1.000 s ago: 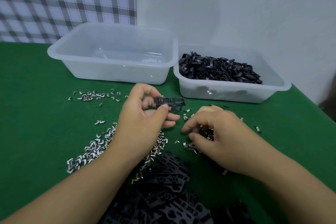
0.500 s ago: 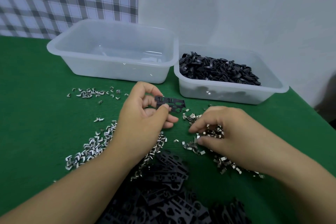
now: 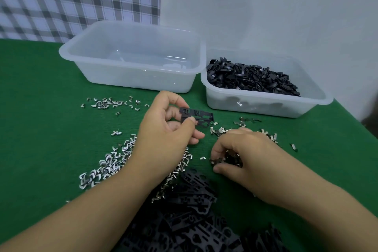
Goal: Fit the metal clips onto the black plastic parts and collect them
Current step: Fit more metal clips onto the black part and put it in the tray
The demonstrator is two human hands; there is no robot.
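My left hand (image 3: 165, 131) pinches a flat black plastic part (image 3: 197, 117) between thumb and forefinger, holding it level above the green cloth. My right hand (image 3: 245, 155) rests palm down on a heap of small metal clips (image 3: 222, 132), its fingers curled into them; what it grips is hidden. More metal clips (image 3: 110, 161) lie scattered to the left under my left wrist. A pile of black plastic parts (image 3: 190, 217) lies at the near edge between my forearms.
Two translucent tubs stand at the back: the left tub (image 3: 131, 57) looks empty, the right tub (image 3: 263, 96) holds many black pieces (image 3: 249, 77). A further line of clips (image 3: 106, 103) lies before the left tub. Green cloth (image 3: 36, 125) covers the table.
My right hand has shifted on the clip heap and curled its fingers in, drawing slightly toward me. My left hand holds the black part almost unmoved.
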